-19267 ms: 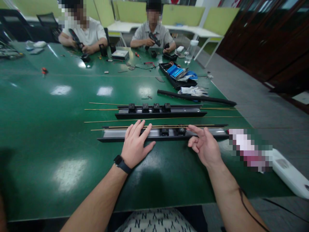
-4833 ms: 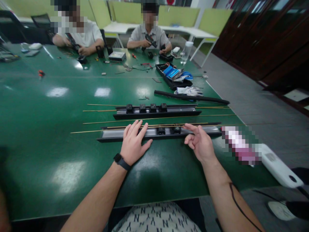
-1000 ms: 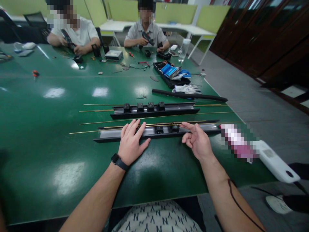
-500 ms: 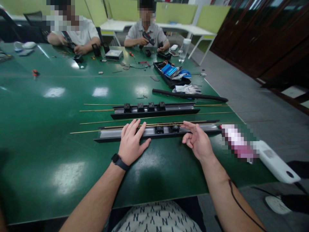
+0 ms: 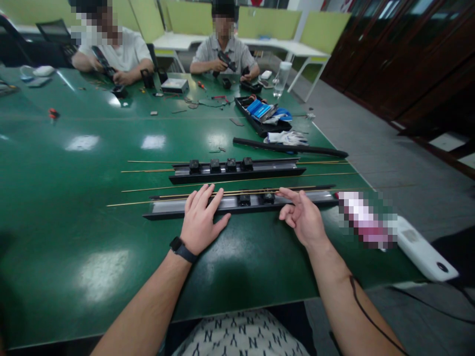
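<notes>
brass rod [image 5: 156, 199] shifted left, view tilted

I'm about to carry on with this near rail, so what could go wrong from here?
The thin brass rods lie loose along the near rail under the left hand; a nudge could roll or bend them. The right hand fingertips sit by the black blocks and might get pinched. The white device overhangs the table's edge.
</notes>
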Tool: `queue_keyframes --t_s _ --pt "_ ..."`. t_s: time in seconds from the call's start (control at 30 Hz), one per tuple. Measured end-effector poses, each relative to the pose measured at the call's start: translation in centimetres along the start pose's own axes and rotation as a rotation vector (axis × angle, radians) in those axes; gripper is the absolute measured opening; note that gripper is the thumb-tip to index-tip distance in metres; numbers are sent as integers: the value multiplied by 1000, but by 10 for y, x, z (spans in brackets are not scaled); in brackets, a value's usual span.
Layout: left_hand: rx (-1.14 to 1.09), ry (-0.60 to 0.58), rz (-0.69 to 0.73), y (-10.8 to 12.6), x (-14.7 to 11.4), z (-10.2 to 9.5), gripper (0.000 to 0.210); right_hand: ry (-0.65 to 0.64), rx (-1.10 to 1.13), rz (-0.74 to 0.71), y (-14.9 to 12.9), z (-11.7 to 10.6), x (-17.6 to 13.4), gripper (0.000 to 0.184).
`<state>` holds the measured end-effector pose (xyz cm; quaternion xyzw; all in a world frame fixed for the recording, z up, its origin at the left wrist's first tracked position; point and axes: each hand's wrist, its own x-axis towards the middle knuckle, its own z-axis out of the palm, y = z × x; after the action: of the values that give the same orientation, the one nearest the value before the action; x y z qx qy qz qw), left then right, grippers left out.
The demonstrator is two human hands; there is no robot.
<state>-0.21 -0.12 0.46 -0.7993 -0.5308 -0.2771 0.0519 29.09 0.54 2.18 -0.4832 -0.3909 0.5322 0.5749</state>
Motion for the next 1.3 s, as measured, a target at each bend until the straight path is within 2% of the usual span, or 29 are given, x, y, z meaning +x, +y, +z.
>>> queue_keyframes --t_s 0.5,0.93,1.3 --pt "-11 -2 -11 0 0 0 63 -26 -37 12 0 -1 -1 51" --pt "-8 12 2 -1 0 2 63 25 9 19 -1 0 0 50" --pt "25 17 17 -2 -1 3 62 11 38 20 2 -3 1 51"
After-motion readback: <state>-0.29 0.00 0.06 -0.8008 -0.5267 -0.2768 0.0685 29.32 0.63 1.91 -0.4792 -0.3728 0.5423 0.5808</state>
